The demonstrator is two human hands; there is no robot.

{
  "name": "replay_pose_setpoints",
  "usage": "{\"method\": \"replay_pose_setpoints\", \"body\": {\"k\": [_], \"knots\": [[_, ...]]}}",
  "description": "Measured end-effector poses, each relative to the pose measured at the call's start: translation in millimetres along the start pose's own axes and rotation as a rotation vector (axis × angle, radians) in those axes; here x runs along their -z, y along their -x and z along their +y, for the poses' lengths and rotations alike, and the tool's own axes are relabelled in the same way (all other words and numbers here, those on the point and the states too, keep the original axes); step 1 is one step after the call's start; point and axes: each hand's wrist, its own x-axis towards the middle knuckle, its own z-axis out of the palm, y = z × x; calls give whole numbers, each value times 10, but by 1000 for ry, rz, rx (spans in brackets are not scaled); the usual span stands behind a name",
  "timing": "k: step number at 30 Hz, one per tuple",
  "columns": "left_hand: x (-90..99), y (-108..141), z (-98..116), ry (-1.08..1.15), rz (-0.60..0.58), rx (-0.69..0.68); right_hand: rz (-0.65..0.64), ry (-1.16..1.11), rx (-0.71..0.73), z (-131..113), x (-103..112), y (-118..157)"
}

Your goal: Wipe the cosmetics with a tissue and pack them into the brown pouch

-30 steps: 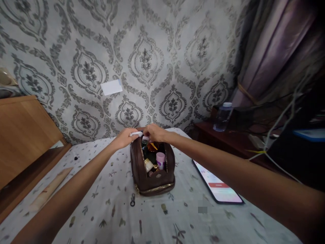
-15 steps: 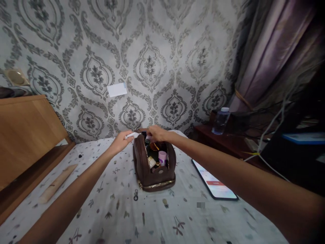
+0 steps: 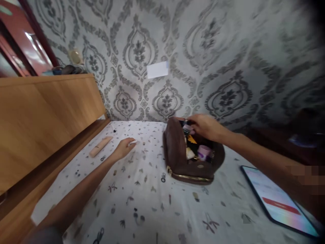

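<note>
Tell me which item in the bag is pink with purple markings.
The cylindrical container at the near end of the bag; the cream item left of it shows no purple.

Brown bag (image 3: 175,147), upright, top open

white printed sheet (image 3: 148,178) | open brown bag (image 3: 175,145) | pink tube (image 3: 101,146), left of bag | lit phone (image 3: 270,193), right
</note>
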Motion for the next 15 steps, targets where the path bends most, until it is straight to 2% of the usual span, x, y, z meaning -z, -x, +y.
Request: {"method": "replay_pose_setpoints", "body": {"k": [3,5,7,9,10,13,15], "knots": [[208,316,-359,-299,116,40,324,-54,27,-102,-21,182],[390,419,-560,-444,168,121,525,-107,147,-250,-47,353],[571,398,-732,-512,189,264,662,-168,298,-466,-102,537],[714,258,-880,-524,188,391,696,-249,404,-734,-210,713],[760,152,-947,-521,180,430,655,-314,447,-877,-289,794],[771,-239,-1131,-507,139,469,451,-458,540,-1281,-612,994],[685,-494,-1225,-493,101,486,298,-518,527,-1494,-852,1085]]}}
